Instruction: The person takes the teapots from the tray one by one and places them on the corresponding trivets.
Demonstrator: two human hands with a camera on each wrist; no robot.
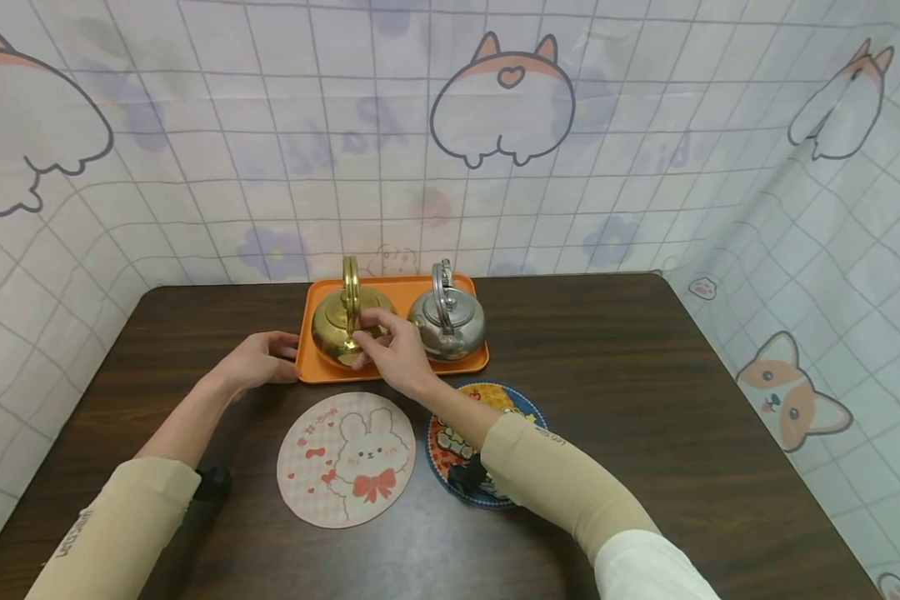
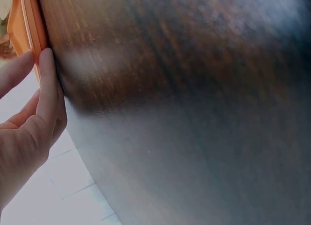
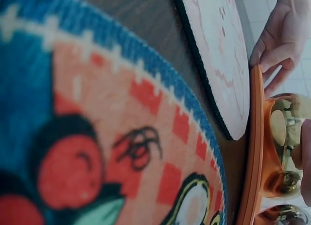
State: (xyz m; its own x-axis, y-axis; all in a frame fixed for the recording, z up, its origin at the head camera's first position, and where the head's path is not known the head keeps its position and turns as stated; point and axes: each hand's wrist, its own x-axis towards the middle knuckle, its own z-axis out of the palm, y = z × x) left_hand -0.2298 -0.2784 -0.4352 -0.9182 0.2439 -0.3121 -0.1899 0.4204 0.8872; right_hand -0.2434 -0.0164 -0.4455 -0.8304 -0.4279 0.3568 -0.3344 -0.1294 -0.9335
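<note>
A gold kettle [image 1: 333, 337] and a silver kettle [image 1: 461, 321] stand side by side on an orange tray [image 1: 317, 367] at the table's back edge. My left hand [image 1: 258, 360] is at the tray's left end, thumb and fingers pinching its rim; the left wrist view shows the fingertips [image 2: 46, 57] right at the orange edge. With bent fingers and thumb, my right hand [image 1: 401, 354] holds the near end of the gold kettle's upright handle, partly covering the kettle's front. Only its fingertips show at the right wrist view's edge.
In front of the tray lies a round pink rabbit mat [image 1: 330, 467]. A round blue-rimmed, colourful mat [image 1: 438, 458] lies to its right, partly under my right forearm. Patterned cloth [image 1: 390, 142] hangs close behind the dark wooden table [image 1: 607, 350] and along both sides.
</note>
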